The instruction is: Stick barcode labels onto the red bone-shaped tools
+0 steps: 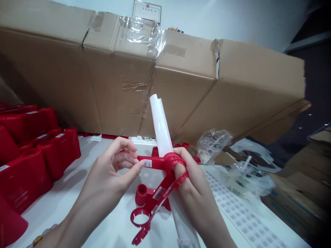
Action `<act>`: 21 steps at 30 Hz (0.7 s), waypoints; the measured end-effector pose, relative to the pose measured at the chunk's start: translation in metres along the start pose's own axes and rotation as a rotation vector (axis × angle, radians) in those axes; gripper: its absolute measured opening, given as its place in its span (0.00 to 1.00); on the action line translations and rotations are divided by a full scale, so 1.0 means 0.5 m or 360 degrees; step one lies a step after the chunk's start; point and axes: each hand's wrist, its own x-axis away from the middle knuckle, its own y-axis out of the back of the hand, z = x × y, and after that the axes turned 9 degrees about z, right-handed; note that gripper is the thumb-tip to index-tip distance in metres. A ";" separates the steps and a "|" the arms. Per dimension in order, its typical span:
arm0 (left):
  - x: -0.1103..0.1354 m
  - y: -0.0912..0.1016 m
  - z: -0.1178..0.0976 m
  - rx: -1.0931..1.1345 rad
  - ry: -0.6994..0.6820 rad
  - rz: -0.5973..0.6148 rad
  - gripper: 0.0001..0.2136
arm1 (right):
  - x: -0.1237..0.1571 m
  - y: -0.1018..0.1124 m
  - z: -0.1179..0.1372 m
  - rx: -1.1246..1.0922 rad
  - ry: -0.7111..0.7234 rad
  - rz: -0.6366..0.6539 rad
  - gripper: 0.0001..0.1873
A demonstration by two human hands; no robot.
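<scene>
While left hand [108, 172] pinches a labelled red part [156, 163], right hand [195, 187] holding its ring [173, 158]

My desk [116, 229] is white and smooth, with soft shadows across it. On its left side I have red blocks [62, 151] crowded together in rows, several bearing small white labels. In front of me a red piece [141, 195] lies with its round open end up. To my right a label sheet [245, 213], printed in rows, stretches towards me. Beside it sits a clear bag [248, 179] with a pale straw [247, 161] sticking up; farther back, near small red parts [184, 145], stands a printed bag [214, 146].
</scene>
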 end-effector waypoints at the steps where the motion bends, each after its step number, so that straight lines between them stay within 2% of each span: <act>1: -0.004 0.000 0.004 -0.0014 0.0022 0.0001 0.11 | 0.000 -0.001 -0.001 0.0007 -0.0001 0.0005 0.14; 7: -0.053 0.010 0.038 -0.0191 0.0138 -0.0024 0.23 | -0.016 -0.013 -0.024 0.0143 -0.0053 -0.0006 0.11; 12: -0.071 0.023 0.053 -0.0545 0.0274 -0.0049 0.31 | -0.020 -0.009 -0.030 0.0229 0.0019 -0.0110 0.10; 16: -0.057 0.016 0.049 -0.0560 0.0249 0.0066 0.29 | -0.012 -0.012 -0.027 0.0232 0.0050 -0.0170 0.11; 21: -0.049 0.007 0.042 -0.0509 0.0102 0.0055 0.25 | -0.009 -0.028 -0.030 0.0175 0.0041 -0.0091 0.10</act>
